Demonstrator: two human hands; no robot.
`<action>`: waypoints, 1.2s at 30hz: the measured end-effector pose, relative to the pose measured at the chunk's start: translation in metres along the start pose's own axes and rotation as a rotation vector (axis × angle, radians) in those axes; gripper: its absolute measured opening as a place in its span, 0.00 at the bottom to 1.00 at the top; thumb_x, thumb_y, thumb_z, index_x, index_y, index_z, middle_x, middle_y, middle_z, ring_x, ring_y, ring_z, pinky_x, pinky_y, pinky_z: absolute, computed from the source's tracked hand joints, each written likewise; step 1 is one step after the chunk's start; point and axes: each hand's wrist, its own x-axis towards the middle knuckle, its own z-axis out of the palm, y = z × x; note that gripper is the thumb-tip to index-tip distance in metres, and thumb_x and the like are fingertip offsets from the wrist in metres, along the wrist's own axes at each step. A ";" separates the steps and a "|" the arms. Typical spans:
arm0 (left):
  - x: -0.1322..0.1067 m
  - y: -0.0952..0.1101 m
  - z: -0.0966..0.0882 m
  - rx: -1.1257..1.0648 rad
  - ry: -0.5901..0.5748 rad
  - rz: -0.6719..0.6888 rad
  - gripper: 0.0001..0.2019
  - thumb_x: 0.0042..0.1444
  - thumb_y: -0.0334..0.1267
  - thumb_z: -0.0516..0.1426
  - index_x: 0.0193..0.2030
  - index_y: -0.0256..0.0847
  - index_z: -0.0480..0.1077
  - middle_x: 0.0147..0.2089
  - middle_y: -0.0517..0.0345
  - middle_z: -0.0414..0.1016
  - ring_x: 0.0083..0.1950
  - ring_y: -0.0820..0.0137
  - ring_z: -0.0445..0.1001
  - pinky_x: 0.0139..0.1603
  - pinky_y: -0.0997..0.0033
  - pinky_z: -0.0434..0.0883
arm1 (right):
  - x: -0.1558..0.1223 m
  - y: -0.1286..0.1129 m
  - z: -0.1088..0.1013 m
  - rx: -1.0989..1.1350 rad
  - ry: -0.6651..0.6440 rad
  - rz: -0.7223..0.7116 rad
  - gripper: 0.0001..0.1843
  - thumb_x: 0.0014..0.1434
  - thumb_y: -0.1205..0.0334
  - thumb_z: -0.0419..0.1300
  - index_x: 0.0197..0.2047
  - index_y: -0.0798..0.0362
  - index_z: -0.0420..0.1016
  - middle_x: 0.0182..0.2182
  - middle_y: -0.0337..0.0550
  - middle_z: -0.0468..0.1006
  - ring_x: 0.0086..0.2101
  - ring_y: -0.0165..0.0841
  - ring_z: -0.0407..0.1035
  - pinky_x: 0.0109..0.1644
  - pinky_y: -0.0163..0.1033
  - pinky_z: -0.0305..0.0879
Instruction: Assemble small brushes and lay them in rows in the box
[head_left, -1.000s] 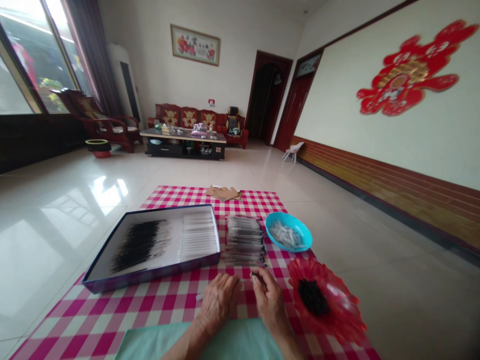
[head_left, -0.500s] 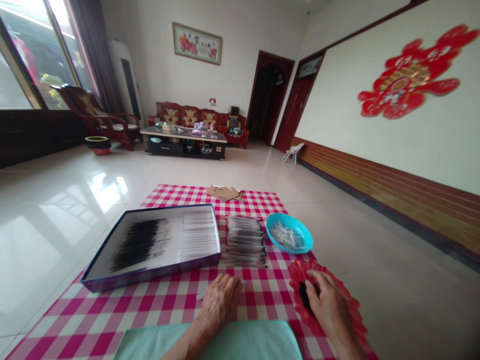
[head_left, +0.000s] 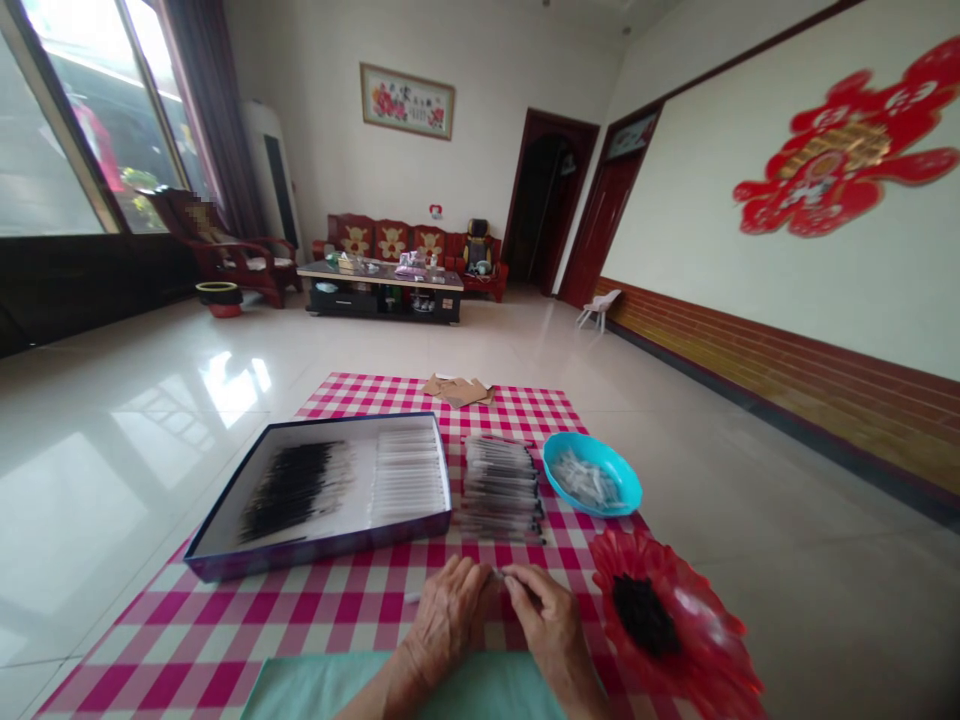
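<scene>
My left hand [head_left: 450,615] and my right hand [head_left: 546,622] meet over the red-and-white checked cloth [head_left: 315,620], fingertips pinched together on a thin clear pen tube [head_left: 412,597] that sticks out to the left. Just beyond them lies a stack of finished clear pens [head_left: 501,488]. A red flower-shaped dish [head_left: 705,640] with a heap of small black parts [head_left: 641,615] sits to the right of my right hand. A blue bowl [head_left: 626,498] of small white parts stands behind it.
A shallow dark-blue box [head_left: 315,545] holds rows of black refills and clear tubes at the left. Brown cardboard pieces [head_left: 457,390] lie at the cloth's far edge. A pale green cloth [head_left: 315,690] covers my lap. Glossy tiled floor, a coffee table and a sofa lie beyond.
My right hand has come back from the red dish to meet my left hand at the pen tube. The camera has shifted slightly.
</scene>
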 end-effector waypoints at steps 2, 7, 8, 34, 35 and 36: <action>0.000 0.001 -0.001 -0.009 -0.027 0.020 0.10 0.63 0.32 0.46 0.47 0.42 0.65 0.33 0.57 0.70 0.34 0.68 0.68 0.37 0.68 0.66 | -0.002 0.003 0.000 0.005 0.025 0.016 0.11 0.58 0.57 0.55 0.35 0.52 0.78 0.31 0.47 0.81 0.32 0.38 0.76 0.36 0.38 0.73; -0.001 0.001 -0.004 0.036 -0.033 0.031 0.15 0.61 0.32 0.46 0.53 0.43 0.63 0.32 0.56 0.69 0.33 0.67 0.68 0.34 0.69 0.66 | -0.005 0.001 -0.003 0.091 0.106 0.121 0.12 0.58 0.54 0.55 0.35 0.52 0.75 0.29 0.46 0.81 0.30 0.38 0.75 0.33 0.37 0.72; -0.002 0.001 -0.005 0.043 -0.027 0.013 0.14 0.62 0.33 0.46 0.52 0.43 0.64 0.31 0.57 0.68 0.32 0.67 0.67 0.33 0.69 0.65 | -0.004 -0.001 -0.006 0.128 0.148 0.156 0.12 0.59 0.53 0.54 0.35 0.52 0.74 0.29 0.46 0.80 0.30 0.37 0.75 0.33 0.36 0.72; 0.001 0.004 -0.005 0.068 0.002 -0.035 0.09 0.62 0.35 0.48 0.35 0.45 0.69 0.31 0.57 0.67 0.34 0.68 0.65 0.34 0.68 0.66 | -0.007 0.001 0.000 0.381 0.357 0.282 0.16 0.58 0.46 0.53 0.37 0.51 0.67 0.30 0.46 0.78 0.27 0.36 0.75 0.32 0.39 0.74; 0.001 0.004 -0.004 0.076 -0.004 -0.034 0.09 0.62 0.35 0.49 0.34 0.44 0.69 0.30 0.57 0.67 0.34 0.68 0.65 0.34 0.68 0.65 | -0.009 0.007 0.001 0.395 0.347 0.314 0.17 0.58 0.45 0.53 0.38 0.51 0.67 0.31 0.46 0.79 0.28 0.37 0.75 0.33 0.39 0.74; 0.001 0.004 -0.003 0.086 -0.007 -0.031 0.09 0.62 0.34 0.49 0.33 0.44 0.68 0.30 0.57 0.67 0.33 0.68 0.65 0.34 0.68 0.65 | -0.011 0.012 0.002 0.408 0.339 0.350 0.18 0.58 0.44 0.53 0.40 0.51 0.67 0.32 0.47 0.79 0.29 0.37 0.75 0.34 0.40 0.74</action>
